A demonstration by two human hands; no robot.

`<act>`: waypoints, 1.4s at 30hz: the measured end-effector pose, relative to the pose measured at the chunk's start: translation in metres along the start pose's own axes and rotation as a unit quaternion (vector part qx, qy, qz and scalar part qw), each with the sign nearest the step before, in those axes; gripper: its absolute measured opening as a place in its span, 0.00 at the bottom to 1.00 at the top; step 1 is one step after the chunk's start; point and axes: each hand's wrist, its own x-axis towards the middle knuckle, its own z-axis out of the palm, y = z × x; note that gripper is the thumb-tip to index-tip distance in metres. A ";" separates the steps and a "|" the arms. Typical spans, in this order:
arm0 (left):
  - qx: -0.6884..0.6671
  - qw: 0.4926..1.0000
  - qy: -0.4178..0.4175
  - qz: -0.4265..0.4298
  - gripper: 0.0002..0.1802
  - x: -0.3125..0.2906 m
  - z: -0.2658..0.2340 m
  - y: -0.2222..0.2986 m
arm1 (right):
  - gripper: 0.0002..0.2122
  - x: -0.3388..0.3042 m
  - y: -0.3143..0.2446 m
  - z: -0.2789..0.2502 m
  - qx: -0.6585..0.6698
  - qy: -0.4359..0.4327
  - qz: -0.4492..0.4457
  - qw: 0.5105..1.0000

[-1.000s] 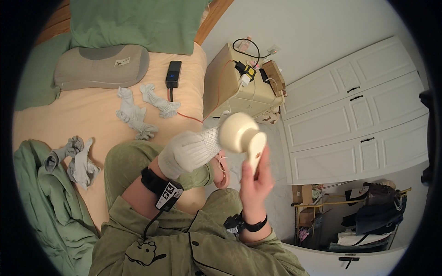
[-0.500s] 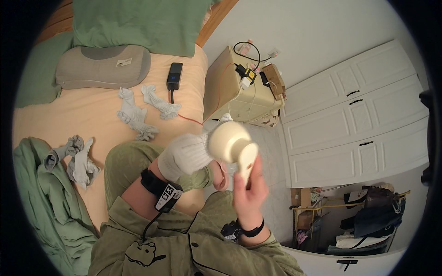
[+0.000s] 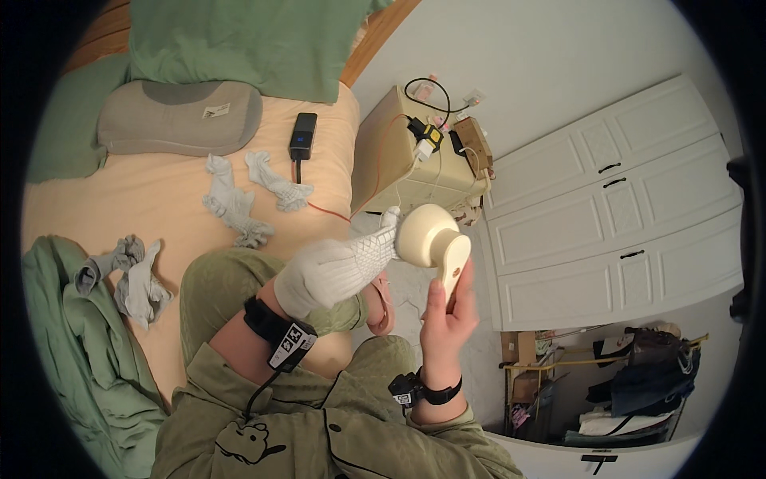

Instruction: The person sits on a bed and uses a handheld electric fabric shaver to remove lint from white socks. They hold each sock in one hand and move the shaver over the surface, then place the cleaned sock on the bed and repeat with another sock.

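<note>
A pale grey-white knitted sock (image 3: 363, 259) covers my left hand (image 3: 315, 275) like a mitten, its patterned end pointing up and to the right. The fingers inside are hidden. My right hand (image 3: 448, 315) is wrapped round the handle of a cream lint shaver (image 3: 427, 235) with a wide round head. That head sits right beside the sock's far end, and I cannot tell whether the two touch. Both wrists carry black straps with small devices, the left one (image 3: 279, 331) and the right one (image 3: 423, 389).
On the bed to the left lie several grey socks (image 3: 231, 203), a grey pillow (image 3: 179, 116), a black power bank (image 3: 302, 136) and a green cover (image 3: 88, 351). A cream bedside cabinet (image 3: 391, 144) holds chargers and cables. White drawers (image 3: 614, 207) and a clothes rack (image 3: 638, 383) stand right.
The lint shaver and my right hand have moved right, off the sock's middle to its far end. More of the sock's patterned part shows. My left hand stays nearly in place.
</note>
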 end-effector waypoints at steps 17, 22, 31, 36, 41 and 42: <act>-0.649 0.716 -0.119 -0.230 0.28 -0.018 0.016 -0.004 | 0.27 0.010 -0.022 -0.018 -0.025 -0.071 -0.082 0.994; -0.609 0.749 -0.077 -0.250 0.13 -0.010 0.013 0.007 | 0.26 0.012 -0.025 -0.022 -0.047 -0.063 -0.034 0.996; -0.739 0.628 -0.121 -0.210 0.24 -0.009 0.013 0.000 | 0.28 0.008 -0.024 -0.023 -0.076 -0.094 -0.033 0.992; -0.707 0.674 -0.122 -0.175 0.21 -0.009 0.014 0.002 | 0.28 0.012 -0.017 -0.022 -0.072 -0.086 -0.115 0.987; -0.615 0.741 -0.172 -0.207 0.26 -0.011 0.008 -0.004 | 0.29 0.014 -0.017 -0.020 -0.077 -0.057 -0.099 0.991; -0.649 0.711 -0.164 -0.217 0.23 -0.012 0.008 -0.004 | 0.29 0.008 -0.020 -0.021 -0.089 -0.076 -0.138 0.983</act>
